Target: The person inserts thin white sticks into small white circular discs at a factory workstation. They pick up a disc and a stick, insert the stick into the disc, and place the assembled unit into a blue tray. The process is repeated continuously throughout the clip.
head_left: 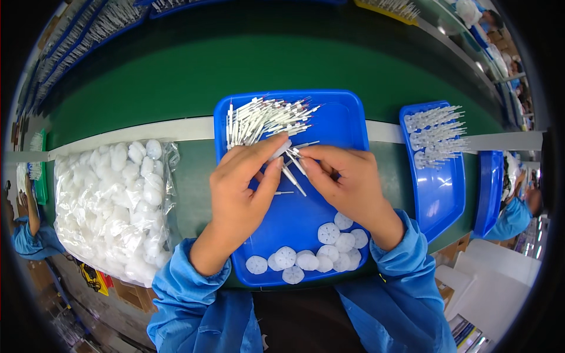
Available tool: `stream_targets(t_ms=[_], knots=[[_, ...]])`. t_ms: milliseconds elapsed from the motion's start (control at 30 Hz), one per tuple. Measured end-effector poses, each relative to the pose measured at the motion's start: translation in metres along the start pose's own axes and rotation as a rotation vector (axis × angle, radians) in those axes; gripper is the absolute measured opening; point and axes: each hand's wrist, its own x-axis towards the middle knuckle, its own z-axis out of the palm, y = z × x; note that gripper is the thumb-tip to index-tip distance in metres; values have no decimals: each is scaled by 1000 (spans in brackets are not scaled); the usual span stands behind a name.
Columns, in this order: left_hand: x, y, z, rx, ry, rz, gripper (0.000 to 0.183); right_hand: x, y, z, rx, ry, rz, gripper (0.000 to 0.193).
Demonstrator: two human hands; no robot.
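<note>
**Both hands over the blue tray, working white disc and pins**

My left hand (244, 188) sits at frame centre, over the blue tray (347, 126). Grip closed: thumb and fingertips pinch a small white disc (281, 149) just above the tray floor. My right hand (347, 182) is right beside it, fingertips nearly meeting the left ones. Its grip is closed too, pinching a few thin white pins (292, 176) that fan down and left from the fingers. One loose pin (283, 192) lies on the tray floor just below my left thumb.

Pile of white pins (265, 120) lies in the tray's upper left part, tips pointing right, some with reddish ends. Cluster of white perforated discs (318, 253) lies along the tray's lower edge, between my wrists, flat and partly overlapping.

Left of frame: clear plastic bag (118, 206) full of more white discs, lying on the green surface (194, 194), well apart from the tray. Right of frame: second blue tray (438, 200), tilted, with assembled disc-and-pin bundles (435, 135) stacked at its upper end. Another blue tray (489, 188) stands just beyond it, on edge.

Both sleeves are blue. Other people in blue at far left and far right edges, too small to say more.
</note>
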Motion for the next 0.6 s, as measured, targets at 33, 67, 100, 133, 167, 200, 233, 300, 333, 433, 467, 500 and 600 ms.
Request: stream_targets(t_ms=[33, 67, 100, 133, 167, 200, 233, 300, 333, 433, 467, 500, 600], knots=[[1, 1, 0, 24, -9, 35, 36, 2, 3, 1, -38, 20, -47, 13], [1, 2, -1, 51, -14, 69, 36, 4, 6, 2, -74, 36, -97, 13], [1, 3, -2, 78, -19, 102, 35, 3, 8, 5, -93, 53, -113, 13], [2, 4, -2, 128, -25, 126, 35, 2, 11, 8, -112, 70, -128, 13], [1, 4, -2, 177, -33, 147, 35, 0, 13, 10, -131, 86, -141, 13], [0, 4, -1, 225, -42, 169, 35, -1, 12, 9, -192, 90, -178, 13], [-2, 3, -1, 234, -40, 162, 35, -1, 9, 7, -252, 93, -215, 13], [-5, 5, 0, 248, -36, 153, 36, -2, 6, 5, -329, 100, -274, 12], [-7, 6, 0, 224, -41, 96, 36, -2, 6, 5, -343, 102, -295, 12], [-10, 12, 0, 167, -46, -26, 37, -1, 10, 8, -308, 115, -350, 11], [-12, 12, 2, 152, -43, -35, 37, 0, 12, 10, -283, 119, -367, 10], [-13, 12, 2, 137, -40, -45, 37, 2, 12, 9, -283, 98, -362, 11], [-8, 5, -2, 158, -85, -13, 39, 2, 14, 5, -241, 69, -310, 16]])
